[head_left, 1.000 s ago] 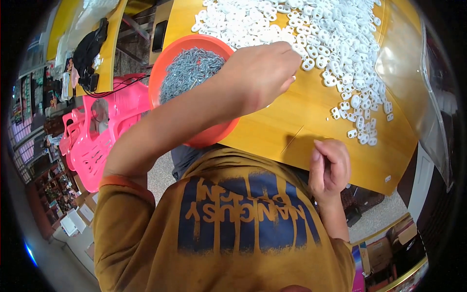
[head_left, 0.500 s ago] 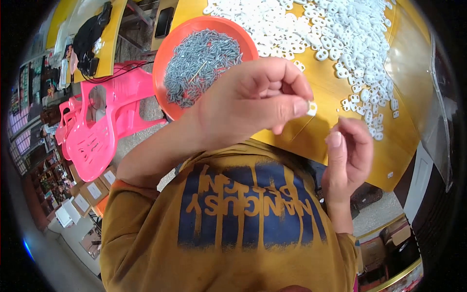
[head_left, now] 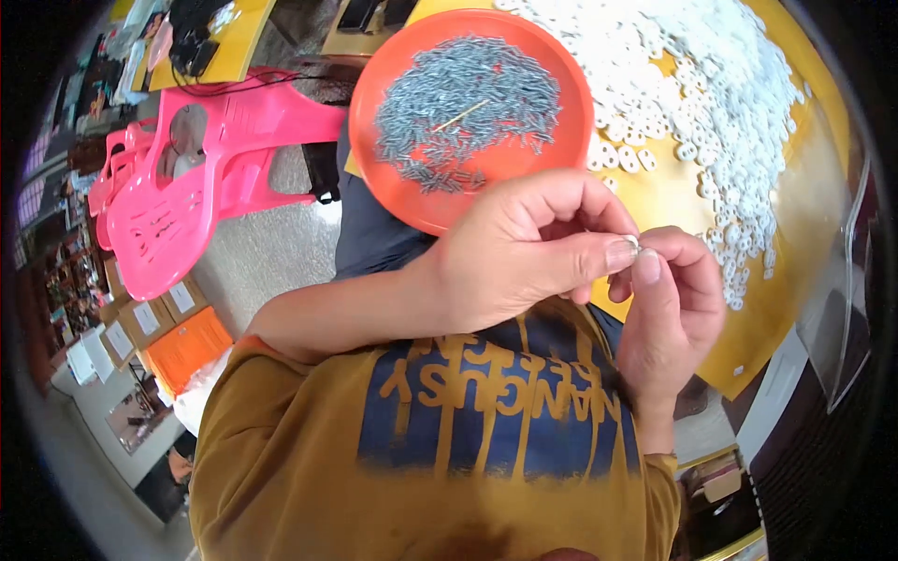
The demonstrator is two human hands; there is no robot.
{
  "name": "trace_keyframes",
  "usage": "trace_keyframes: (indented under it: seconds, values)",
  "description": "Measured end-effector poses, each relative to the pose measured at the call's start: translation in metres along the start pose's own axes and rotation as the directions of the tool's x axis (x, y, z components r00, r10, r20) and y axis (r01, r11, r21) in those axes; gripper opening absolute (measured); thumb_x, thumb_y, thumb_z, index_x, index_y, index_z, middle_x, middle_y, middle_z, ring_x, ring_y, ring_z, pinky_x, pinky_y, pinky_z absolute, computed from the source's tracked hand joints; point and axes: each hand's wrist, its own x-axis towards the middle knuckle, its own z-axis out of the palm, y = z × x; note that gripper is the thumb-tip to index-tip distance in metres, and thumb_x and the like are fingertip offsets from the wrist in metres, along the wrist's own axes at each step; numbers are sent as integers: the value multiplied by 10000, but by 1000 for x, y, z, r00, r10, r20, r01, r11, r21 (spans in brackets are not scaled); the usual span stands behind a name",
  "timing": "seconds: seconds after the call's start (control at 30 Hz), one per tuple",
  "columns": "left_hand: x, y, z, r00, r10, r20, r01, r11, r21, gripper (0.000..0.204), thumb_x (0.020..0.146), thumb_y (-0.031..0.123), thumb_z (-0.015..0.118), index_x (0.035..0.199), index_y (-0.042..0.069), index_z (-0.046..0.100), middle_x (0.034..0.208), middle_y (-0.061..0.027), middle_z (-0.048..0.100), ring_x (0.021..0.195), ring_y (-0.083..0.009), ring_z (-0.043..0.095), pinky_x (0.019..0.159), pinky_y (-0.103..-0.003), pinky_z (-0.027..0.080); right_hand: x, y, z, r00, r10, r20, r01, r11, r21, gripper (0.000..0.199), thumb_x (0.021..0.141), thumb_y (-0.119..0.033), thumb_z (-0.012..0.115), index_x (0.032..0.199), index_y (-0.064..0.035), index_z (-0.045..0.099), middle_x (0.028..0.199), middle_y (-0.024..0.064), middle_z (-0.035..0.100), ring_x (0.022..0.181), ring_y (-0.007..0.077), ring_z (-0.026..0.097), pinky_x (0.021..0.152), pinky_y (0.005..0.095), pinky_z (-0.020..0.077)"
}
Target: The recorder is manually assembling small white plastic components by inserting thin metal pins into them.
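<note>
My left hand (head_left: 533, 257) pinches a small white plastic piece (head_left: 632, 240) between thumb and forefinger, mostly covered by the fingertips. Against it, my right hand (head_left: 672, 309) is also closed in a pinch, thumb and forefinger together at the piece. Whatever is between the right fingertips is too small and covered to name. Beyond my left hand stands an orange-red bowl (head_left: 421, 208) of small grey metal screws (head_left: 468, 84), with a thin yellowish stick (head_left: 461, 115) lying on them. Farther right, a large heap of white two-holed plastic pieces (head_left: 687, 103) spreads over the yellow table (head_left: 725, 360).
Pink plastic chairs (head_left: 168, 229) stand at the left beside another yellow table (head_left: 245, 37) with black cables. Cardboard boxes (head_left: 150, 323) and an orange box (head_left: 187, 351) sit lower left. A clear plastic sheet (head_left: 835, 280) hangs at the table's right edge.
My two hands have come together at the white piece; before, the right hand was apart from it. The view has shifted, so the bowl appears farther right and more fully.
</note>
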Motion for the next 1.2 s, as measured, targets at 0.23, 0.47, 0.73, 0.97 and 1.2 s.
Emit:
trace_keyframes:
  seconds: [0.23, 0.47, 0.73, 0.97, 1.2]
  values:
    - [-27, -7, -31, 965, 204, -163, -193, 978, 78, 102, 858, 52, 475, 949, 9, 490, 809, -46, 556, 611, -70, 530, 562, -187, 441, 26, 16, 14, 980, -112, 165, 164, 924, -346, 73, 805, -61, 540, 832, 4, 520, 780, 58, 537, 635, 113, 469, 562, 209, 366]
    - [-57, -19, -60, 929, 246, -278, -250, 968, 20, 125, 857, 86, 499, 955, 9, 507, 794, -11, 522, 611, -41, 504, 540, -168, 425, 85, 14, 47, 692, -218, 689, 637, -266, -724, 129, 707, -71, 584, 833, -47, 565, 823, 58, 542, 806, 242, 501, 740, 354, 374]
    - [-71, -20, -78, 917, 259, -303, -272, 962, 1, 135, 852, 87, 508, 955, 1, 516, 773, -8, 523, 593, -37, 489, 526, -163, 414, 96, 12, 63, 698, -87, 710, 674, -255, -694, 74, 689, -66, 598, 746, -41, 558, 759, 65, 524, 780, 244, 499, 724, 357, 378]
    - [-73, -18, -86, 909, 286, -304, -300, 954, 1, 135, 848, 99, 520, 929, -9, 532, 754, -4, 525, 591, -37, 481, 522, -165, 410, 95, 12, 62, 695, -92, 713, 712, -49, -700, 73, 679, -9, 602, 732, -4, 553, 737, 72, 537, 650, 219, 498, 613, 315, 405]
    - [-70, -16, -85, 919, 273, -285, -287, 958, -6, 177, 849, 123, 520, 964, -12, 518, 785, -32, 533, 611, -56, 479, 540, -182, 412, 83, 13, 66, 817, -126, 563, 572, 309, -760, 31, 732, 27, 567, 749, 18, 543, 709, 50, 511, 594, 110, 461, 557, 223, 387]
